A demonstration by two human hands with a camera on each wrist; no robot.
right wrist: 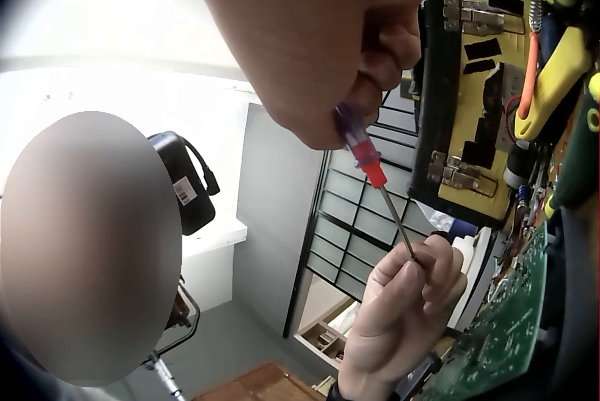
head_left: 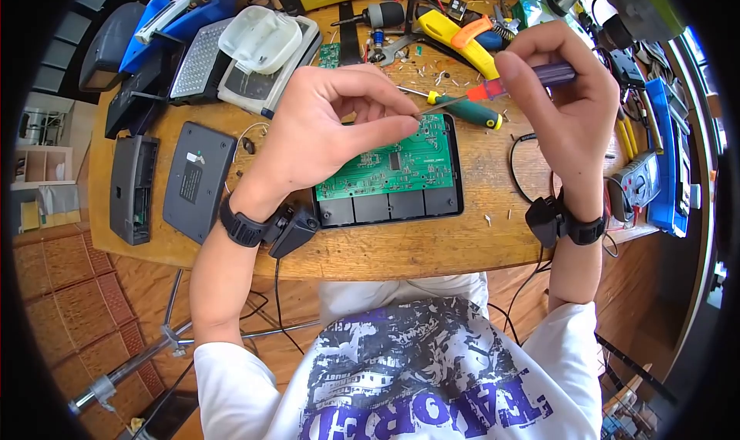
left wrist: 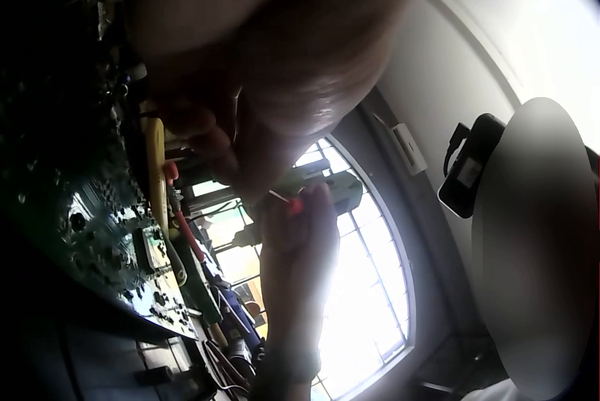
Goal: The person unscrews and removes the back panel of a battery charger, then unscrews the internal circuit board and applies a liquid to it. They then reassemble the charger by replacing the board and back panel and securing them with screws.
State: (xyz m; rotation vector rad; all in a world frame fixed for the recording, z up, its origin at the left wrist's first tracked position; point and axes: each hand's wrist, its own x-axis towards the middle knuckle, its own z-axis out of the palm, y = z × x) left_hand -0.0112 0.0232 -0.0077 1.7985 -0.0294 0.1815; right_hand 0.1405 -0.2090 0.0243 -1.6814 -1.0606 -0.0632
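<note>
A screwdriver with a purple and red handle (head_left: pixel 552 75) is gripped by my right hand (head_left: pixel 566 101), its shaft pointing left. At the shaft's tip, my left hand (head_left: pixel 339 124) pinches with thumb and forefinger; whether a small part is also between them is hidden. Below that hand, a green circuit board (head_left: pixel 416 166) lies in a black casing (head_left: pixel 389 209). In the right wrist view the shaft (right wrist: pixel 397 221) runs from the handle (right wrist: pixel 361 146) to the left fingertips (right wrist: pixel 412 265).
A green and yellow screwdriver (head_left: pixel 474 112) lies behind the board, near a yellow knife (head_left: pixel 455 39) and scattered screws. Black casing parts (head_left: pixel 199 179) are at the left, beside a scale with a clear tray (head_left: pixel 260 39). A multimeter (head_left: pixel 637 181) stands at the right.
</note>
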